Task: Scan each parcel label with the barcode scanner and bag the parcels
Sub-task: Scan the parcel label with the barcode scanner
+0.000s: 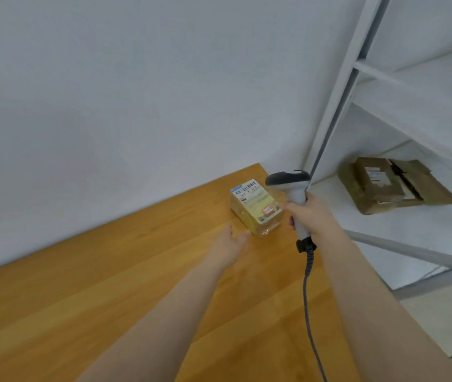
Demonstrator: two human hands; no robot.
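Note:
A small yellowish parcel (256, 208) with a white barcode label on top lies near the far right corner of the wooden table (109, 271). My right hand (311, 215) grips the handle of a grey and white barcode scanner (291, 186), whose head hangs just right of and above the parcel's label. A dark cable runs from the scanner's handle down toward me. My left hand (231, 239) reaches over the table with relaxed fingers, its fingertips close to the parcel's near left corner; I cannot tell whether they touch it.
A white metal shelf rack (357, 78) stands right of the table. Brown cardboard parcels (393, 186) lie on its lower shelf. A plain white wall runs behind the table.

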